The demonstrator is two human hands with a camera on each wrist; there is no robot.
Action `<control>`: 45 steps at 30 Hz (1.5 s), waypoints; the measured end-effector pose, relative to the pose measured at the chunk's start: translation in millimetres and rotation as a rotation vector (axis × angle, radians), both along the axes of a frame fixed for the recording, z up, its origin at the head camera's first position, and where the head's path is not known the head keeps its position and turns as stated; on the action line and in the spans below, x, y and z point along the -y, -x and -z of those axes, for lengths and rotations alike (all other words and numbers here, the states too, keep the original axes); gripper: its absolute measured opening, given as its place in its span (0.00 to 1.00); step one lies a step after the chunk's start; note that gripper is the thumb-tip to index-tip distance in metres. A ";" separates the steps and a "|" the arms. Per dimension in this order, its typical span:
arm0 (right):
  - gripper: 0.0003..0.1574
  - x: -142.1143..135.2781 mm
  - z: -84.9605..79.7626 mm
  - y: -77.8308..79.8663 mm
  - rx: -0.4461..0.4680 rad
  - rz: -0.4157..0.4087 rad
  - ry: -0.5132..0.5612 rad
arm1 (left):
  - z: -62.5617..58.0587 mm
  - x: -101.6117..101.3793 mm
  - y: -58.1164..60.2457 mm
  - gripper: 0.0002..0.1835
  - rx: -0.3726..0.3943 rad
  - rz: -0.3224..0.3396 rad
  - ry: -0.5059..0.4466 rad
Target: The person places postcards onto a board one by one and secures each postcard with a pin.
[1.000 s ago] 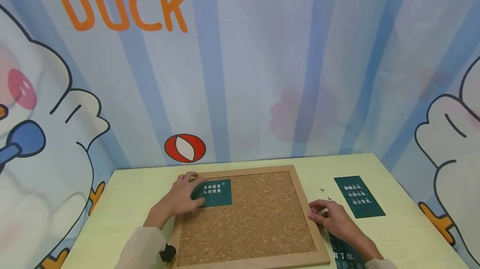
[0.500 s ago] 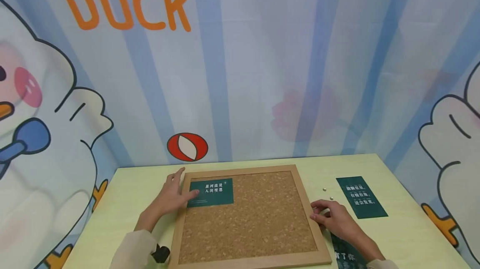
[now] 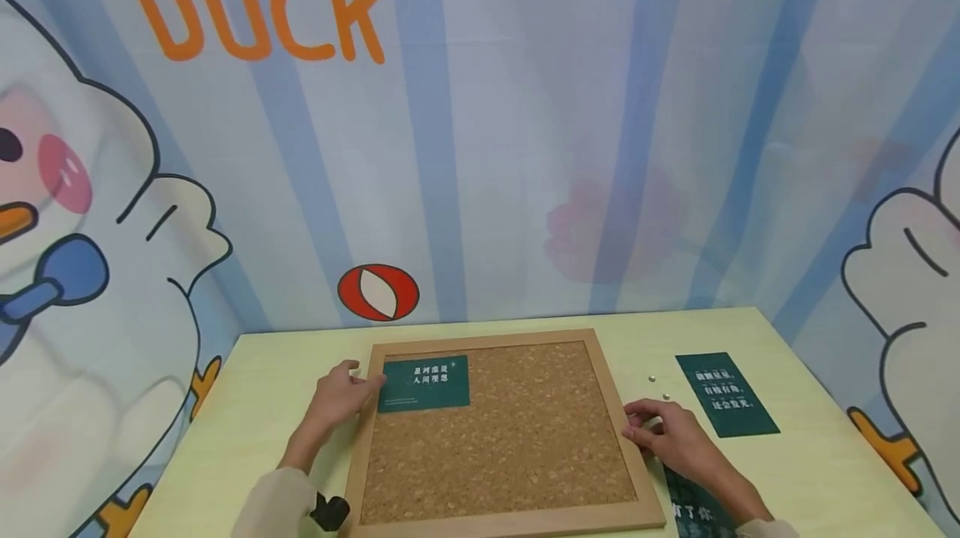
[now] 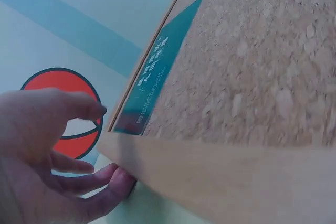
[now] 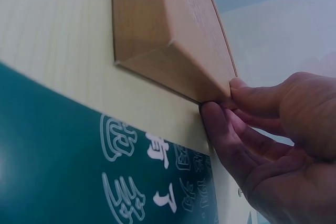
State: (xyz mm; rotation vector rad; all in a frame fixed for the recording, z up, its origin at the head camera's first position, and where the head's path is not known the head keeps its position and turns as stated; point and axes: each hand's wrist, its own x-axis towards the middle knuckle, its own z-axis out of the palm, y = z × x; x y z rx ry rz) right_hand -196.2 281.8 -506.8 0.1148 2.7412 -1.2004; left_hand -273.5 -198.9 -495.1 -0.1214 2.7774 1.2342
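Left hand (image 3: 336, 398) and right hand (image 3: 671, 438) at opposite sides of a wood-framed corkboard (image 3: 498, 459) on a pale table (image 3: 292, 356).
On the left, loosely bent fingers (image 4: 105, 195) with nothing gripped, contact with the edge unclear; on the right, a pinch of thumb (image 5: 262, 99) and fingers at the frame's edge. At the corkboard's upper left, a green card (image 3: 424, 384); on the table to the right, two small metallic pieces (image 3: 652, 379), a second card (image 3: 726, 396), and a third card (image 3: 692, 511) partly behind the right hand.
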 end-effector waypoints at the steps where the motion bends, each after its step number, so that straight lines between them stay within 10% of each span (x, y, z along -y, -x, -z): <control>1: 0.20 0.0 0.5 0.2 0.000 0.001 0.006 | -0.7 -1.6 -0.5 0.41 0.003 -0.017 0.021; 10: 0.20 1.3 6.5 -0.7 -0.023 0.006 0.024 | -1.6 -14.6 1.7 0.30 -0.019 -0.108 0.200; 22: 0.30 -14.4 -2.4 -8.3 -0.065 -0.033 0.093 | 0.3 -23.1 7.0 0.29 0.041 -0.173 0.163; 34: 0.18 -32.8 2.4 -1.5 -0.228 -0.095 -0.245 | -1.4 -15.9 14.0 0.32 0.127 -0.181 0.106; 45: 0.09 -32.4 7.3 5.5 -0.194 -0.107 -0.261 | -0.7 -11.0 20.1 0.31 0.172 -0.183 0.016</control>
